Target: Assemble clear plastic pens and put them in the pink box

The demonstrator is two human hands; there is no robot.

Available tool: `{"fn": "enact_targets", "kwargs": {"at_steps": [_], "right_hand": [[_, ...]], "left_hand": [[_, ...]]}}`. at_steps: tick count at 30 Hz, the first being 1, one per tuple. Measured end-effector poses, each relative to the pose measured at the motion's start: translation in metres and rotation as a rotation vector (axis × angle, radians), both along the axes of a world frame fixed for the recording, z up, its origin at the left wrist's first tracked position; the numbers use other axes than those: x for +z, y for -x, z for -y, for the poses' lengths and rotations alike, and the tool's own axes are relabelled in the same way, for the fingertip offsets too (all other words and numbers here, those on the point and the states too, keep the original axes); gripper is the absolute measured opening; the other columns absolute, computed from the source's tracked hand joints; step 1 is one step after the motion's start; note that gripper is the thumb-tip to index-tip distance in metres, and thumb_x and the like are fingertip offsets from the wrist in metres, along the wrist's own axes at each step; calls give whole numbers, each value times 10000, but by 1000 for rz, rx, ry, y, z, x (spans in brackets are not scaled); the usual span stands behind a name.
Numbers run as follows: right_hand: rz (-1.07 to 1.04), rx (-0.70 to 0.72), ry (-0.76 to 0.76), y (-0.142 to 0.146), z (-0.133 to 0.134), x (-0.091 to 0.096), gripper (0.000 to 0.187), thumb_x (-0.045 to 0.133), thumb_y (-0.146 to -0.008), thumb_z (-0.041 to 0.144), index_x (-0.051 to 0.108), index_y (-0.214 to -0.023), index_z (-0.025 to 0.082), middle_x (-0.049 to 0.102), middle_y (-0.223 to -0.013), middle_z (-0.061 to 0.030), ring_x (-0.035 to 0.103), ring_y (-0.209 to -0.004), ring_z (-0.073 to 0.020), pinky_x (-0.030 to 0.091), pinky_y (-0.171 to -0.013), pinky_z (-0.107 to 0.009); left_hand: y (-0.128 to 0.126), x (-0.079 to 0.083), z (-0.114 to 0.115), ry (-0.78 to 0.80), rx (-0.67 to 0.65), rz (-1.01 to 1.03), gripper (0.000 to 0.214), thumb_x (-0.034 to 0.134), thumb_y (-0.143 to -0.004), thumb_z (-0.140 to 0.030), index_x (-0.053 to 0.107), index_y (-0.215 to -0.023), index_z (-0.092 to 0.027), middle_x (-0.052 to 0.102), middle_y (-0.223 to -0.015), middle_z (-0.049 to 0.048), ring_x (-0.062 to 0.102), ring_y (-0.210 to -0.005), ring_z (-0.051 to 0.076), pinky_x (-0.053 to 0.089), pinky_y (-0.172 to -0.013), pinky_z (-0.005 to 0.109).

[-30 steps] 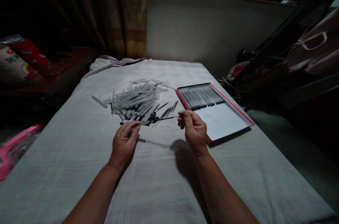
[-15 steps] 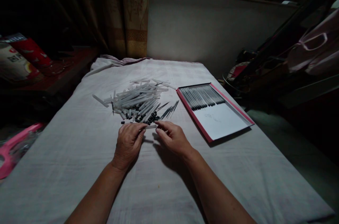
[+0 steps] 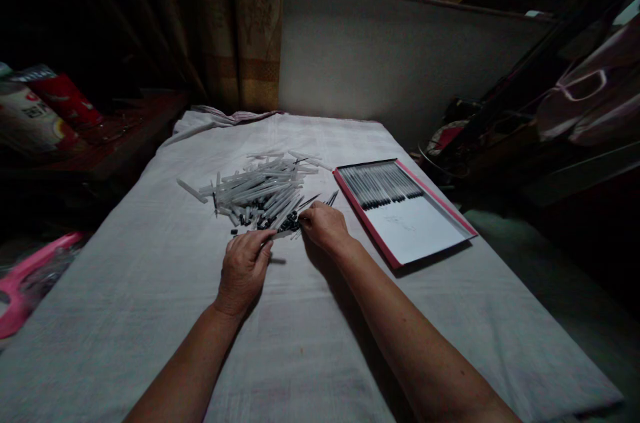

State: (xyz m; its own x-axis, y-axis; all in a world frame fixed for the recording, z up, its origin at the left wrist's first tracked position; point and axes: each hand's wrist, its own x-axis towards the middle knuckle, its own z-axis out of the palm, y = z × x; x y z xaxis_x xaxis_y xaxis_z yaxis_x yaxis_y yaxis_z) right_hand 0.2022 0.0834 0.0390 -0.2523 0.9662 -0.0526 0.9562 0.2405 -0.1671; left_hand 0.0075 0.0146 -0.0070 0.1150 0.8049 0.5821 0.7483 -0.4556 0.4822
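A heap of clear pen barrels point(image 3: 260, 186) lies on the grey cloth, with small black caps point(image 3: 280, 223) and thin black refills point(image 3: 320, 203) at its near edge. My left hand point(image 3: 244, 270) pinches one clear pen barrel point(image 3: 280, 234) that points right, low over the cloth. My right hand point(image 3: 324, 226) reaches into the black caps and refills, fingers curled down among them; what they hold is hidden. To the right lies a flat red-edged box point(image 3: 430, 240) with a row of finished pens point(image 3: 380, 184) at its far end.
The cloth-covered table point(image 3: 150, 316) drops off at its right edge toward a dark floor. A pink object point(image 3: 25, 280) sits low at the left. Red and white packages point(image 3: 35, 116) stand on a dark shelf at the left. A curtain and pale wall stand behind.
My right hand came down from holding a refill near the box, moved left to the barrel, then forward into the caps and refills. My left hand stayed put with the barrel.
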Motion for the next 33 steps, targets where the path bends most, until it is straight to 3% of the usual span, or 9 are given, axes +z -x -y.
{"fn": "enact_targets", "kwargs": {"at_steps": [5, 8, 15, 20, 27, 33], "right_hand": [[13, 55, -4, 6, -2, 3, 272, 497, -935, 257, 734, -1067, 229, 722, -1076, -95, 673, -974, -229, 464, -751, -288], [-117, 38, -19, 3, 0, 2, 213, 540, -901, 232, 735, -982, 206, 744, -1024, -96, 680, -946, -228, 463, -758, -292], [-949, -149, 56, -13, 32, -20, 33, 634, -750, 224, 647, -747, 194, 686, -721, -8, 634, -674, -154, 471, -627, -258], [-1351, -236, 225, -14, 56, -36, 154, 672, -693, 331, 587, -721, 205, 571, -584, 49, 532, -518, -119, 416, -497, -236], [-1547, -305, 219, -13, 52, -35, 313, 729, -672, 339, 723, -947, 190, 649, -695, 21, 554, -577, -97, 425, -533, -223], [-1686, -327, 402, -14, 53, -32, 309, 829, -621, 353, 700, -853, 196, 755, -804, -36, 642, -651, -128, 495, -571, -239]], "left_hand": [[0, -2, -1, -50, -3, -36, 212, 509, -971, -259, 666, -1108, -220, 750, -1012, 57, 670, -943, 223, 475, -851, 357], [0, -2, -1, -56, 2, -41, 212, 505, -974, -267, 660, -1112, -225, 749, -1018, 57, 671, -951, 224, 476, -856, 358], [-1, 0, 1, -71, -16, -70, 205, 505, -977, -251, 657, -1110, -214, 745, -1008, 61, 668, -938, 224, 468, -846, 358], [-2, 2, 2, -58, -39, -70, 196, 515, -971, -240, 652, -1110, -220, 742, -997, 54, 666, -922, 219, 467, -843, 358], [-3, 4, 4, -57, -49, -94, 186, 521, -969, -227, 648, -1104, -217, 744, -1004, 55, 664, -935, 221, 464, -853, 364], [-6, 8, 6, -69, -91, -135, 187, 534, -962, -217, 638, -1116, -202, 746, -987, 57, 665, -920, 216, 465, -851, 358]]}}
